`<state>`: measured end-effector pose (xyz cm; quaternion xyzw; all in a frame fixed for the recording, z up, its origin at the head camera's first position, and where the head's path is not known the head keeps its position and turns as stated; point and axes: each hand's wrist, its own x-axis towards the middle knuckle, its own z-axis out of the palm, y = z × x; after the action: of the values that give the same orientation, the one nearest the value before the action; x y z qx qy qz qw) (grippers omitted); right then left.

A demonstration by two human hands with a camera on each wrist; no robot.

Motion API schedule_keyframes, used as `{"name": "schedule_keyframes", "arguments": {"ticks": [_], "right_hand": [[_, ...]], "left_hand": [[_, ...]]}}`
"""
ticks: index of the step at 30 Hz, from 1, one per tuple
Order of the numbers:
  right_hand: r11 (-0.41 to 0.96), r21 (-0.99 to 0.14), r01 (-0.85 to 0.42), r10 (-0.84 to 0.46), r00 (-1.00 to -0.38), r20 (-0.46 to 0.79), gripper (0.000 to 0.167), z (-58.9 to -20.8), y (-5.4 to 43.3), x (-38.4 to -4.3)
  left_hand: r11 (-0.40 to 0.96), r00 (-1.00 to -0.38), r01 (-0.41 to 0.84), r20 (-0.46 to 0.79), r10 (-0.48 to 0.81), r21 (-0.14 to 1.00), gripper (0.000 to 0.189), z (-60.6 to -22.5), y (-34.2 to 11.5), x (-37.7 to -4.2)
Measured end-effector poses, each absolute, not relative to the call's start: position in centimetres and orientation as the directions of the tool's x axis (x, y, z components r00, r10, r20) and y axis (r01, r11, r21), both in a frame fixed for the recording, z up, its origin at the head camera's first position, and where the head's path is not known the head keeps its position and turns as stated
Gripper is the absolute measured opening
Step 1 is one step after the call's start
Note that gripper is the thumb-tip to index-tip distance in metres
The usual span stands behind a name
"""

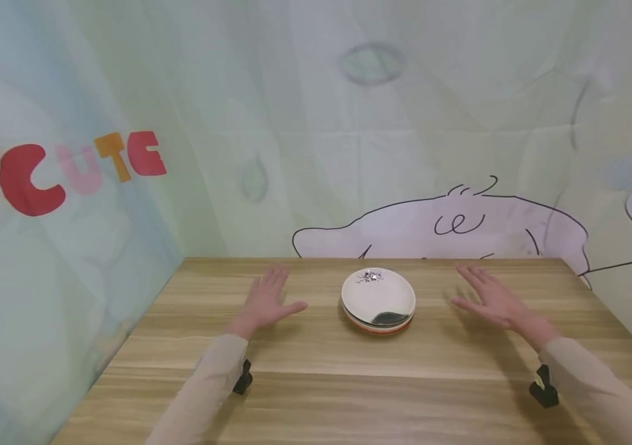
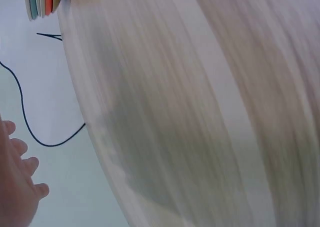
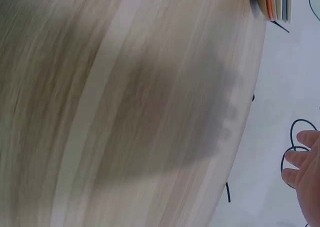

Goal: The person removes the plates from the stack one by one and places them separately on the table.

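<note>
A stack of plates (image 1: 378, 296) sits past the middle of the wooden table, its white top plate marked with a dark floral print and a dark green patch near the rim. Orange and pale edges show beneath it. To its left my left hand (image 1: 267, 301) hovers over the table with fingers straight and thumb spread toward the stack. On the other side my right hand (image 1: 493, 301) is held likewise, fingers extended. Both hands are apart from the plates and hold nothing. In both wrist views the stack's layered edges (image 2: 42, 2) (image 3: 276, 3) appear at a top corner.
The wooden table (image 1: 316, 395) ends at a straight far edge. Behind it hangs a pale printed cloth (image 1: 271, 111) with coloured letters on the left and a line-drawn animal. Each forearm wears a black wrist device (image 1: 243, 378).
</note>
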<state>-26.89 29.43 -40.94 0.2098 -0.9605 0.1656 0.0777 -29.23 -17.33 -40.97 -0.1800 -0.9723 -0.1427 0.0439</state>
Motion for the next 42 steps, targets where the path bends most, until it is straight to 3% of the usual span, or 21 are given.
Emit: {"name": "schedule_keyframes", "arguments": {"ticks": [16,30,42], "right_hand": [[0.789,-0.401,-0.465,-0.4,-0.885,0.239,0.071,-41.2,27.4,-27.1],[0.738,-0.503,-0.45,-0.382,-0.893,0.238,0.07,-41.4,25.8,-27.3],[0.65,-0.626,-0.432,-0.351,-0.901,0.256,0.072,-42.2,23.7,-27.7]], "left_hand": [[0.802,-0.897,0.441,0.171,0.408,0.402,0.087,-41.6,-13.1,-28.8],[0.723,-0.929,0.346,0.112,0.352,0.598,0.089,-41.9,-11.2,-28.4],[0.688,-0.928,0.306,0.047,0.369,0.658,0.093,-42.1,-8.9,-28.2]]}}
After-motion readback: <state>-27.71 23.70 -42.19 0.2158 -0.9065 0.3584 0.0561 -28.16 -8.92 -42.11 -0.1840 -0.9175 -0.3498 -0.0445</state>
